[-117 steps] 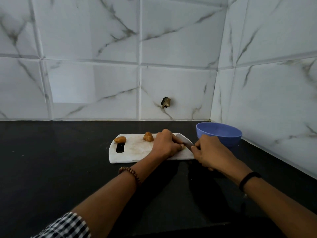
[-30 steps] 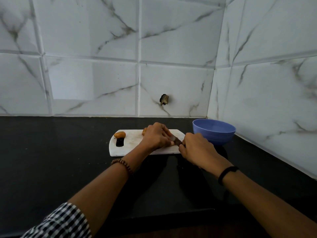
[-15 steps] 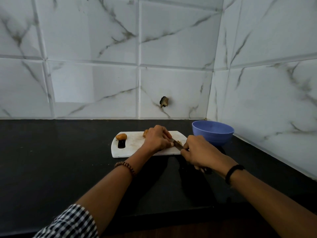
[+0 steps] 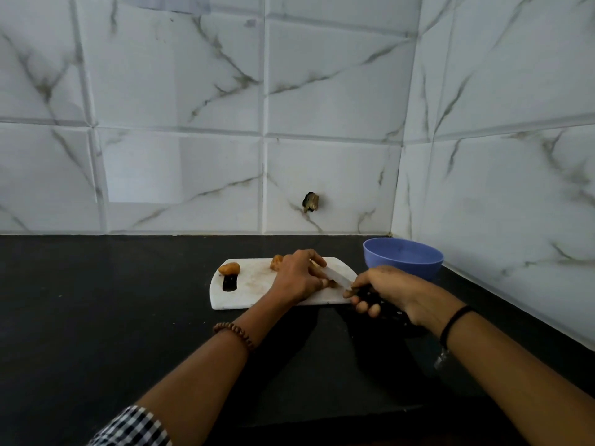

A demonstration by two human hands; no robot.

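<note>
A: Far right, a blue bowl (image 4: 402,257) sits on the black counter (image 4: 96,317), tucked close into the corner!
B: Behind it, white marble-look tiles (image 4: 177,91) cover 2 walls, with grey veins running across them.
A: Spot the dark, ragged hole (image 4: 310,201) low in the far wall, left of the bowl.
B: What's inside the bowl can't be told from here.

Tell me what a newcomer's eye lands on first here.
The white cutting board in the middle of the dark counter, where the right hand grips a knife whose blade meets a brown piece held under the left hand. Next, the blue bowl right of the board, by the wall corner.
</note>
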